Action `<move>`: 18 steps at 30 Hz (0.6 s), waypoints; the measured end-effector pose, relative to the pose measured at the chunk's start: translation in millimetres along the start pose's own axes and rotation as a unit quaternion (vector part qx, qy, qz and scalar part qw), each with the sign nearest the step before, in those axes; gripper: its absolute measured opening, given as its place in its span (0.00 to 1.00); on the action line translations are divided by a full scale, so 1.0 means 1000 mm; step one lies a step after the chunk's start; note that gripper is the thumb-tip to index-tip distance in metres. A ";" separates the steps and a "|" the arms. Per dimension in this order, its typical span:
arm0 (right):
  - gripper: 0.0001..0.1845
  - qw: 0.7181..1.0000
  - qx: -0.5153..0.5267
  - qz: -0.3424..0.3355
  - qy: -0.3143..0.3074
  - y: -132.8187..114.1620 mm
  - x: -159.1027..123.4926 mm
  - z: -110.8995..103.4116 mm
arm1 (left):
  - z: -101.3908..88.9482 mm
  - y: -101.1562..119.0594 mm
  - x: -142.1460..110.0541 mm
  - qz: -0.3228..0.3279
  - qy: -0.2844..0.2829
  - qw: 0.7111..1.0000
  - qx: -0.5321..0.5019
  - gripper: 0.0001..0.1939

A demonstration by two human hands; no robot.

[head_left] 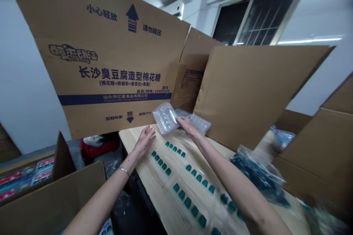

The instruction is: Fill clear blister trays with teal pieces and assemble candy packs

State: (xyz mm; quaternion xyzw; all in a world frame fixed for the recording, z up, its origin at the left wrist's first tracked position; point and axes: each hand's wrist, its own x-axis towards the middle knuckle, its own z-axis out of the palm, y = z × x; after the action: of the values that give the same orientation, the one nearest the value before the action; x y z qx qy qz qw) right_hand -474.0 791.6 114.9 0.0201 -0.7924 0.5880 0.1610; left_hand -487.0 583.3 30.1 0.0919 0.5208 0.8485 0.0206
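My right hand is shut on a clear plastic blister tray, pinching it near the middle, and a second clear section shows beyond my fingers. My left hand hangs open just below the tray's near edge; I cannot tell if they touch. Under my forearms, rows of small teal pieces in clear plastic blister strips lie across a pale wooden table.
Tall cardboard box flaps rise behind the table. A plastic bag of dark teal pieces lies at the right. An open carton with colourful packs stands at lower left, and a red and white object sits beyond it.
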 end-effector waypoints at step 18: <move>0.16 0.981 -0.027 0.124 0.145 -0.077 -0.365 -0.063 | 0.109 0.021 -0.272 -0.256 -0.212 0.901 -0.280 0.28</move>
State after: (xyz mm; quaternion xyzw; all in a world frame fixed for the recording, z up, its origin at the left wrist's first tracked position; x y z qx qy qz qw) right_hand -96.7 769.1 100.4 -0.1679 -0.7725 0.5788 0.2001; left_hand -199.6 634.0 59.9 0.1229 0.2505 0.8853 0.3720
